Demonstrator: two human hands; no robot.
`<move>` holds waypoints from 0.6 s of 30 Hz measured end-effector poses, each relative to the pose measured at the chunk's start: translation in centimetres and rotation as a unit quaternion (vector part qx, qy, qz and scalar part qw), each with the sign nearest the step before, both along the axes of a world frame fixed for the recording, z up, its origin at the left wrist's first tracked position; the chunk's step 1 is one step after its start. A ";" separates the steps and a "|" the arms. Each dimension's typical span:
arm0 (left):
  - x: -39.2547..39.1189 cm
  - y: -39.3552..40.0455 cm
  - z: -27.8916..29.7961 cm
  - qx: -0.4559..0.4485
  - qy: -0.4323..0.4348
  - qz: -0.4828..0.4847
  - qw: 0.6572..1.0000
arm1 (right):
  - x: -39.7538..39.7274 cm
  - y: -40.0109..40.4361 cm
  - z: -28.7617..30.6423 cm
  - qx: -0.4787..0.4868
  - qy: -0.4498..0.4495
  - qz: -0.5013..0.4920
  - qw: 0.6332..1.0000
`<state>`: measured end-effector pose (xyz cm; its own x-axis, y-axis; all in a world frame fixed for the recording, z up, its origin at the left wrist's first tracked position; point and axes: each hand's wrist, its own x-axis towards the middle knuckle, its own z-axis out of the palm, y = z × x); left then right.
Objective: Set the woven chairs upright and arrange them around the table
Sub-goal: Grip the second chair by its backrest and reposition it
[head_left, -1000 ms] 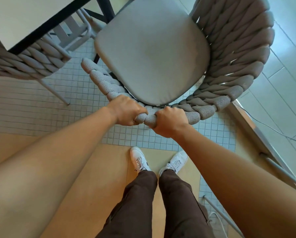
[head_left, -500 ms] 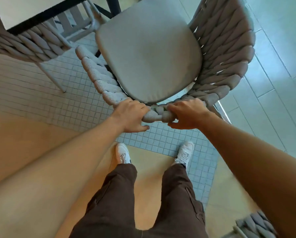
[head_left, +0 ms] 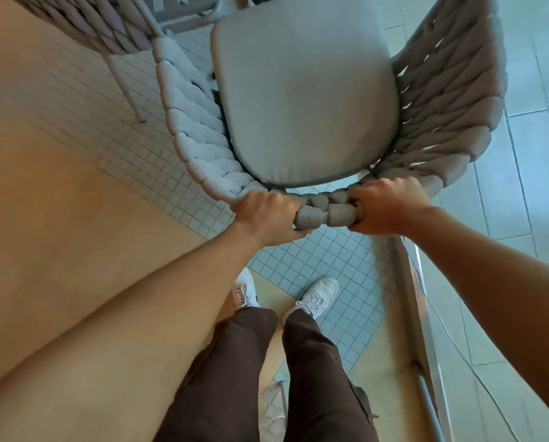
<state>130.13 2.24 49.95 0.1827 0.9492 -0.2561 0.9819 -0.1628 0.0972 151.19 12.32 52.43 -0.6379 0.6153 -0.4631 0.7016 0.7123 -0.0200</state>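
Note:
A grey woven chair [head_left: 442, 100] with a flat grey seat cushion [head_left: 302, 97] stands upright right below me, its curved rope back toward me. My left hand [head_left: 267, 216] and my right hand [head_left: 386, 207] both grip the top rim of that back, a short stretch of rope showing between them. A second woven chair [head_left: 107, 23] stands upright at the top left, close against the first chair's left arm. The table is out of view.
Small white mosaic tiles [head_left: 324, 266] lie under the chairs, tan flooring at the left. A metal door track [head_left: 416, 314] runs down the right side, with large grey tiles and a thin cable beyond it. My white shoes [head_left: 314, 298] stand just behind the chair.
The table edge at the top left has left the view. My hands have spread further apart on the chair back, and the chair has shifted closer to the neighbouring chair.

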 end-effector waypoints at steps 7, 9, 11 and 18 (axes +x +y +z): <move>-1.7 1.0 -0.1 0.026 -0.005 -0.029 0.999 | -0.5 1.1 -1.6 0.033 0.034 0.016 0.999; -2.3 1.2 -0.1 0.033 -0.005 -0.032 0.999 | -0.8 1.4 -1.8 0.038 0.043 0.018 0.998; -2.8 1.5 0.0 0.038 -0.013 -0.036 0.999 | -1.0 1.7 -2.1 0.037 0.047 0.025 0.998; -3.1 1.7 -0.3 0.055 -0.022 -0.062 0.996 | -1.0 1.7 -2.4 0.056 0.046 0.015 0.997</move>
<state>127.07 3.96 49.69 0.3084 0.9408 -0.1408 0.9490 -0.2940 0.1141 150.18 14.01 50.01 -0.6943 0.6392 -0.3307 0.6782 0.7349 -0.0033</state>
